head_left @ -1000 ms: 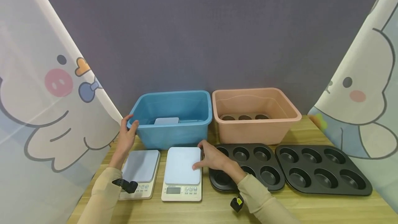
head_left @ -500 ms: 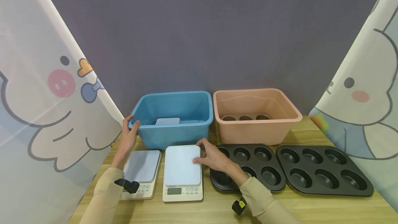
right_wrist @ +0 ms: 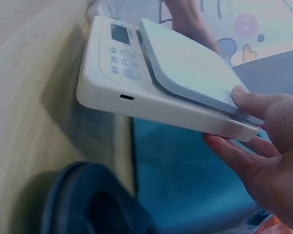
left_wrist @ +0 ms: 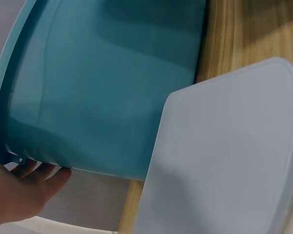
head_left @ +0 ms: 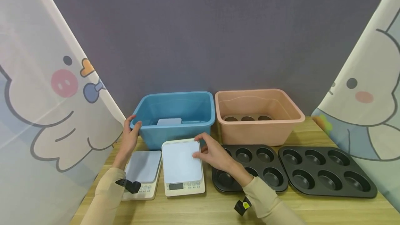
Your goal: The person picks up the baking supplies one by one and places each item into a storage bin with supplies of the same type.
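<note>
My right hand (head_left: 215,153) holds a white kitchen scale (head_left: 182,162) by its far right corner, thumb on the platform and fingers beneath. In the right wrist view, the scale (right_wrist: 190,63) is tilted, its far end raised off the wooden table. My left hand (head_left: 128,141) grips the front left corner of a blue plastic bin (head_left: 175,134), fingers around the rim. Inside that bin lies a pale flat platform (head_left: 169,122), partly hidden by the front wall. A second kitchen scale (head_left: 143,166) rests on the table below my left hand, partly covered by the forearm.
Right of the blue bin stands a peach bin (head_left: 259,133) with a muffin pan (head_left: 254,117) inside. Two dark muffin pans (head_left: 254,162) (head_left: 326,166) lie side by side on the table, the left one under my right forearm. A grey curtain (head_left: 200,37) hangs behind.
The right hand has tipped up and lifted the scale's far end, bringing it toward the blue bin's front wall. The left hand stays on the bin's corner.
</note>
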### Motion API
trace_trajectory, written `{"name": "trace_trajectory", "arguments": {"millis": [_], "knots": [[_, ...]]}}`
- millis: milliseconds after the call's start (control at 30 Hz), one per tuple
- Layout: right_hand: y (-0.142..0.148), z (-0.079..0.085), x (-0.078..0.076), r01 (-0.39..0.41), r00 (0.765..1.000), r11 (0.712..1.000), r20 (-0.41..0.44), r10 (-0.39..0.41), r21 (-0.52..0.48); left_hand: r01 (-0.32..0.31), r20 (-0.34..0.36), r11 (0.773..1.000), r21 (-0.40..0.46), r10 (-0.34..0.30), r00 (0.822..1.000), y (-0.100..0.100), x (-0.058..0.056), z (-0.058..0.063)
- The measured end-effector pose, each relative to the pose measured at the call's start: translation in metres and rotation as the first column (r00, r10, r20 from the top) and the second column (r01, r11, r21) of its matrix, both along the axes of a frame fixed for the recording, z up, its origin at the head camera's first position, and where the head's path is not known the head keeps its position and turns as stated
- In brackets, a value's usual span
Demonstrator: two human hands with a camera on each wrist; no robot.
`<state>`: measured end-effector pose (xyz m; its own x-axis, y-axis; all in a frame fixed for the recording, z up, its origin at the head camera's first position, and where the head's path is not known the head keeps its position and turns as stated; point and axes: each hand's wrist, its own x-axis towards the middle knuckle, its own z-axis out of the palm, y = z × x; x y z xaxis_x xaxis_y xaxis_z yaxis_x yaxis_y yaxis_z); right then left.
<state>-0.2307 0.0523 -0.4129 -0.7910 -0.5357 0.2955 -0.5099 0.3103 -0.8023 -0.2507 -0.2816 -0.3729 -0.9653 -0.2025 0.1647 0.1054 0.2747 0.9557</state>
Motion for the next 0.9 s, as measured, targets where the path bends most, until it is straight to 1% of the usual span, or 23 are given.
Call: {"name": "trace_trajectory", "arguments": {"millis": [133,300,467,600,833,900], "knots": [[0.002,0.016,-0.001,0.018,0.999,0.999,-0.029,-0.019,-0.038,0.008,0.006,1.000,0.014,-0.008,1.000,-0.001,-0.001,0.001],[0.003,0.033,-0.007,0.033,0.997,0.998,-0.072,-0.036,-0.050,0.006,0.014,1.000,0.009,-0.006,1.000,-0.002,-0.003,0.000],[0.004,0.045,-0.011,0.021,0.995,0.998,-0.096,-0.026,-0.058,-0.012,-0.001,1.000,-0.015,0.012,1.000,-0.009,-0.013,-0.013],[0.004,0.053,-0.014,0.007,0.994,0.996,-0.110,-0.017,-0.089,-0.023,-0.023,0.999,-0.025,0.022,0.999,-0.013,-0.021,-0.024],[0.006,0.070,-0.018,0.044,0.989,0.994,-0.136,-0.057,-0.100,-0.052,-0.026,0.997,-0.050,0.050,0.998,-0.012,-0.021,-0.027],[0.006,0.076,-0.020,0.051,0.988,0.993,-0.140,-0.065,-0.104,-0.051,-0.026,0.998,-0.045,0.050,0.998,-0.012,-0.021,-0.028]]}}
